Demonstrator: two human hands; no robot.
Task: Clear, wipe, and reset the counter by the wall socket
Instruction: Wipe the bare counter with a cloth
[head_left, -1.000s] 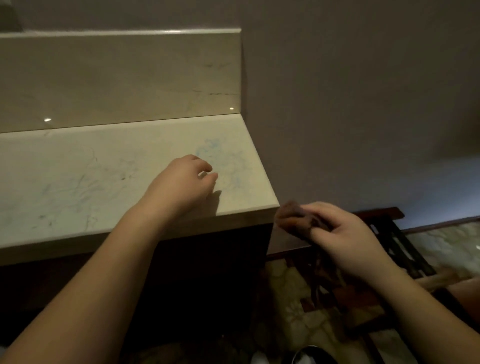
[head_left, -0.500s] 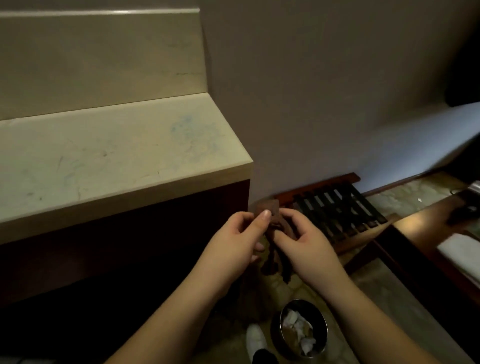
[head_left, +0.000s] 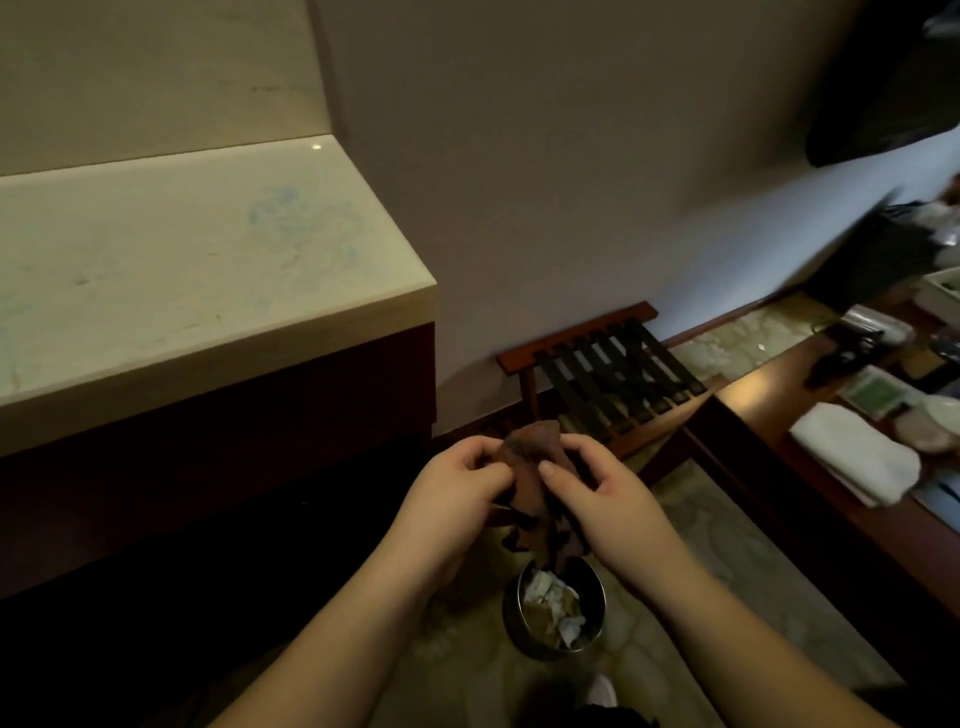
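A pale marble counter (head_left: 197, 270) with faint blue smears fills the left of the view, its top bare. In front of it, lower down, both hands hold a crumpled dark brown cloth (head_left: 530, 457). My left hand (head_left: 457, 493) pinches its left side and my right hand (head_left: 597, 493) grips its right side with the thumb on top. The cloth's loose ends hang down above a round metal bin (head_left: 553, 613).
The bin on the patterned floor holds crumpled paper. A wooden luggage rack (head_left: 608, 379) with dark straps stands against the wall. A wooden desk (head_left: 779, 415) at the right carries a folded white towel (head_left: 852, 452) and small items.
My left hand left the counter top and came down to meet my right hand on the cloth. The view swung right and down, away from the counter, bringing the bin and desk into sight.
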